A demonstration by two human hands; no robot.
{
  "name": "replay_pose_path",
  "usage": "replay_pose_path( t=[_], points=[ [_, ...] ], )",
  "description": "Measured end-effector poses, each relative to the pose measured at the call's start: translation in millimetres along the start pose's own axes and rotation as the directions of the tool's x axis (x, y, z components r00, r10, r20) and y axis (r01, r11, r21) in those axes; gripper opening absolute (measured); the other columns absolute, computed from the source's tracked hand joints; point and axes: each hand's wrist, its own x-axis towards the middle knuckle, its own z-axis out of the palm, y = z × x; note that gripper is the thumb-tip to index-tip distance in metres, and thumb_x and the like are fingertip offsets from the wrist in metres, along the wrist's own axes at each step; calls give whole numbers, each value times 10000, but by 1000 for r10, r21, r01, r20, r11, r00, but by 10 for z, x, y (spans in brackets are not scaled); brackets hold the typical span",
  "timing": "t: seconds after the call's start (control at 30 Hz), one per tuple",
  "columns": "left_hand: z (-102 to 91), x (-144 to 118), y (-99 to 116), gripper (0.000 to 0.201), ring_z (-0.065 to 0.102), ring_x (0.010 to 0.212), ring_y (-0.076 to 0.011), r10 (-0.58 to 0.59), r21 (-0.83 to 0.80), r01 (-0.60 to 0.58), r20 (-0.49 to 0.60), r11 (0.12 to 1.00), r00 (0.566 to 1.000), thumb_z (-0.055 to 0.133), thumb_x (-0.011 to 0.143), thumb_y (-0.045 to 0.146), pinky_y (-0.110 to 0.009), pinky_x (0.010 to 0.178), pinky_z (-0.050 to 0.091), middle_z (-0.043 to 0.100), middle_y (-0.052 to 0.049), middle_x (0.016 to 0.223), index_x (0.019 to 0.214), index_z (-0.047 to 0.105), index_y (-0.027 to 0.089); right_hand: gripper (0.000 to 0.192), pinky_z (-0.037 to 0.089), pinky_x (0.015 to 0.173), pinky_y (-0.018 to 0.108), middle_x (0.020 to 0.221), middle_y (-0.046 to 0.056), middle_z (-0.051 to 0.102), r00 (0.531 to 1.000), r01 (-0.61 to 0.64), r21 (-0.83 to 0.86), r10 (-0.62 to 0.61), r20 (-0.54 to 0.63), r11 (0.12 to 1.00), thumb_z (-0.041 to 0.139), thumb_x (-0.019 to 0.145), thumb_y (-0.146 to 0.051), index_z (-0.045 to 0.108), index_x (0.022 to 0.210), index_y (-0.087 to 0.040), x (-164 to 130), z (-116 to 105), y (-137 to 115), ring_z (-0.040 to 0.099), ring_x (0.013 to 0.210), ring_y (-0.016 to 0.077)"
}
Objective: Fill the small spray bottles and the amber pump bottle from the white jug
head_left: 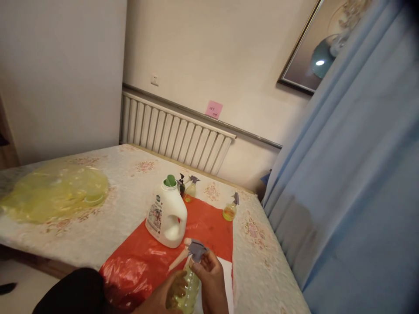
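Observation:
A clear ribbed spray bottle [190, 291] with yellowish liquid is between my hands at the bottom of the head view. My left hand [166, 292] wraps round its body. At the neck, my right hand [211, 275] grips just under the grey spray head [197, 249], which sits at the bottle's top. Just beyond stands a white handled jug [168, 220], with something green in its mouth [170, 180]. Under the jug lies a red plastic sheet [204, 226]. White paper [228, 279] shows beside my right wrist.
Behind the jug stand another spray bottle [190, 191] and a dark pump bottle [182, 186], partly hidden. One more spray bottle [230, 210] is at the sheet's right edge. A yellow plastic bag [55, 192] lies left on the floral cloth [131, 174]. A blue curtain [353, 174] hangs right.

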Motion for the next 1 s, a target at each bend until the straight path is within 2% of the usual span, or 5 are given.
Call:
replay_pose_path(
  t=[0.23, 0.43, 0.6, 0.8, 1.0],
  points=[
    [12, -7, -10, 861, 599, 1086, -332, 25, 7, -25, -26, 1000, 999, 761, 638, 288, -493, 997, 452, 670, -57, 1155, 1434, 434, 289, 336, 513, 864, 355, 1008, 78, 752, 1000, -8, 0, 8, -4, 1000, 764, 749, -326, 707, 1044, -178, -20, -23, 40, 677, 936, 250],
    [1, -2, -1, 837, 610, 1061, -329, -18, 25, 18, -11, 1000, 1000, 749, 632, 263, -466, 962, 469, 677, -47, 1099, 1414, 455, 308, 350, 525, 870, 362, 971, 76, 759, 997, 11, -57, -15, -74, 998, 805, 661, -239, 719, 993, -173, -6, 4, 78, 688, 937, 262],
    [19, -39, 66, 876, 594, 1099, -325, -6, 29, 6, -14, 1000, 1000, 716, 623, 226, -490, 987, 451, 667, -41, 1175, 1442, 414, 301, 233, 533, 728, 303, 774, 29, 720, 990, 16, -163, -39, -137, 986, 782, 657, -229, 713, 870, -165, 13, 5, 115, 667, 762, 219],
    [30, -44, 72, 864, 588, 1129, -351, -16, 6, 16, 6, 1000, 1000, 765, 618, 307, -480, 992, 454, 662, -54, 1199, 1421, 445, 312, 240, 524, 687, 293, 771, 13, 688, 988, -42, -149, 19, -152, 988, 793, 670, -254, 684, 869, -177, -5, -10, 100, 623, 712, 197],
    [-15, -28, -32, 893, 547, 1200, -387, -43, 13, 43, -14, 999, 999, 811, 594, 363, -484, 1020, 437, 642, -72, 1245, 1413, 458, 321, 330, 511, 686, 277, 837, 23, 693, 992, 37, -218, -63, -112, 975, 793, 711, -384, 685, 945, -177, -52, 15, 4, 613, 749, 203]
  ],
)
